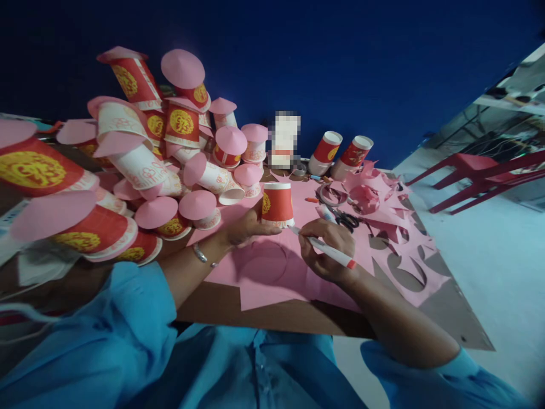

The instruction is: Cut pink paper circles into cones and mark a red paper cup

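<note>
No words or numbers can be read. The red cup (pixel 277 203) bears a round gold emblem whose characters are too small to make out; the piled cups (pixel 128 165) carry the same gold medallion, or red line marks on white, equally unreadable. The pen (pixel 330 251) shows no legible label, and a blurred patch (pixel 284 139) hides one thing at the back

Brown surface (pixel 293 318) carries pink paper sheet (pixel 272 278) beneath the right hand (pixel 326 250); scissors (pixel 347 218) lie just beyond it, cup pile (pixel 140 170) beyond the left hand (pixel 244 227).
</note>
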The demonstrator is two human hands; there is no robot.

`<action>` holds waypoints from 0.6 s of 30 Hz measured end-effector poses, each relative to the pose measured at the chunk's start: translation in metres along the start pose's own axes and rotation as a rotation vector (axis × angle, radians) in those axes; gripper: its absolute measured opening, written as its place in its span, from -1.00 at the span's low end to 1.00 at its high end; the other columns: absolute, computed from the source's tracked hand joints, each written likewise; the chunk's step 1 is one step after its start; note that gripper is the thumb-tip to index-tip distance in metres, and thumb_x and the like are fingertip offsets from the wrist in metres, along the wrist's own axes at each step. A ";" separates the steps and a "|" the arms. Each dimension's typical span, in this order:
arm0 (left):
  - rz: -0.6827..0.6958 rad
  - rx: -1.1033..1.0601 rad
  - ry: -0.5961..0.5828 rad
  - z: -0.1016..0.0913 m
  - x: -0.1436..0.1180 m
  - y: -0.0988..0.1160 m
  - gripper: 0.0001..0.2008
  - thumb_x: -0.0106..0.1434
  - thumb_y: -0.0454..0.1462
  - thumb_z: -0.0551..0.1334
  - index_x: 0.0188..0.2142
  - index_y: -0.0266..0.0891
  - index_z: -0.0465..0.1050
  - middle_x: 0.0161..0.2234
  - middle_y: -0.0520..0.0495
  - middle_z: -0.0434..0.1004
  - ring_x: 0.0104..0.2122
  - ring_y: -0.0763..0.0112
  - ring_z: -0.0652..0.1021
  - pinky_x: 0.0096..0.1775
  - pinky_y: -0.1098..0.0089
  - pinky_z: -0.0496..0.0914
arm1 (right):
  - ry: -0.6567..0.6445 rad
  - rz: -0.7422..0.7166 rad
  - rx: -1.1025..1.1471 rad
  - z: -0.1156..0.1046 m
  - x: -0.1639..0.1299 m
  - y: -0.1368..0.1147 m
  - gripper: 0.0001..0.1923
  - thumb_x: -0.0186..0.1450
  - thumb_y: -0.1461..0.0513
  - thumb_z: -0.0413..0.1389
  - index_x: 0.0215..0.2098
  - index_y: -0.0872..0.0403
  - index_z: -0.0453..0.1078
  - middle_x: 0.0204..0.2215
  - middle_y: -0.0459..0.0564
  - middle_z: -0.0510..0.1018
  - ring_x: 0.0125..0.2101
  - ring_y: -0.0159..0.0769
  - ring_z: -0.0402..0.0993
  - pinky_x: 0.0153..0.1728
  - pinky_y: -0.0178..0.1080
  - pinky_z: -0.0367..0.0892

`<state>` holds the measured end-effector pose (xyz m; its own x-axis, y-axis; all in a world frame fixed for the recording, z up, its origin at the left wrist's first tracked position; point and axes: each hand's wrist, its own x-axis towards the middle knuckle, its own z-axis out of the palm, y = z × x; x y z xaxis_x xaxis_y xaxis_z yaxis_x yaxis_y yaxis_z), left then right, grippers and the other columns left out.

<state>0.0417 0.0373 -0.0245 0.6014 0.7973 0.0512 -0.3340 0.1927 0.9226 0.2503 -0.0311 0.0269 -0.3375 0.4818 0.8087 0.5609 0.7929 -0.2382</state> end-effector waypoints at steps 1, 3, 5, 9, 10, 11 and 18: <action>0.001 0.007 0.001 0.000 0.000 0.000 -0.22 0.02 -0.21 0.61 0.21 -0.14 0.43 0.04 -0.15 0.65 0.03 0.17 0.61 0.16 0.14 0.42 | 0.002 -0.006 0.005 0.001 0.000 0.000 -0.82 0.33 0.39 0.14 -0.19 -0.01 0.35 -0.45 -0.14 0.62 -0.49 -0.35 0.59 -0.42 -0.31 0.41; 0.004 0.019 0.002 -0.001 0.000 0.000 -0.21 0.02 -0.20 0.61 0.23 -0.14 0.42 0.05 -0.16 0.64 0.05 0.13 0.60 0.18 0.11 0.40 | 0.007 -0.021 0.023 0.002 0.000 0.000 -0.82 0.34 0.39 0.14 -0.19 -0.01 0.36 -0.44 -0.14 0.62 -0.49 -0.35 0.59 -0.42 -0.31 0.42; 0.005 0.029 0.000 -0.001 0.000 0.000 -0.18 0.02 -0.19 0.61 0.25 -0.13 0.41 0.06 -0.16 0.63 0.09 0.09 0.59 0.20 0.09 0.39 | -0.001 -0.036 0.043 0.004 0.000 0.001 -0.82 0.35 0.39 0.14 -0.18 -0.02 0.37 -0.44 -0.12 0.63 -0.49 -0.34 0.59 -0.43 -0.30 0.43; 0.006 0.031 -0.004 -0.001 0.001 -0.002 -0.15 0.01 -0.19 0.61 0.28 -0.11 0.38 0.06 -0.15 0.63 0.11 0.06 0.59 0.20 0.08 0.40 | -0.019 -0.051 0.069 0.007 -0.002 0.003 -0.85 0.37 0.38 0.12 -0.19 -0.01 0.37 -0.45 -0.09 0.62 -0.49 -0.33 0.58 -0.43 -0.29 0.44; 0.009 0.030 -0.006 -0.001 0.001 -0.002 -0.16 0.01 -0.19 0.61 0.27 -0.11 0.39 0.05 -0.15 0.63 0.09 0.07 0.60 0.19 0.09 0.41 | -0.021 -0.050 0.070 0.007 -0.002 0.004 -0.85 0.37 0.38 0.12 -0.19 -0.01 0.37 -0.45 -0.09 0.62 -0.49 -0.33 0.57 -0.43 -0.29 0.43; 0.011 0.030 -0.009 -0.001 0.001 -0.003 -0.17 0.02 -0.18 0.61 0.26 -0.11 0.40 0.05 -0.15 0.64 0.08 0.09 0.60 0.18 0.09 0.41 | -0.023 -0.048 0.067 0.008 -0.002 0.005 -0.85 0.37 0.38 0.12 -0.19 0.00 0.37 -0.45 -0.09 0.62 -0.50 -0.33 0.57 -0.44 -0.29 0.43; 0.017 0.043 -0.008 -0.001 0.000 -0.002 -0.21 0.05 -0.18 0.60 0.25 -0.13 0.40 0.05 -0.17 0.64 0.08 0.07 0.59 0.16 0.10 0.41 | -0.005 -0.047 0.045 0.005 -0.001 0.004 -0.81 0.32 0.41 0.12 -0.20 -0.01 0.35 -0.46 -0.13 0.61 -0.52 -0.35 0.55 -0.43 -0.31 0.40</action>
<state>0.0419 0.0376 -0.0265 0.6022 0.7953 0.0696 -0.3123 0.1544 0.9374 0.2492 -0.0271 0.0223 -0.3664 0.4450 0.8171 0.5096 0.8308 -0.2239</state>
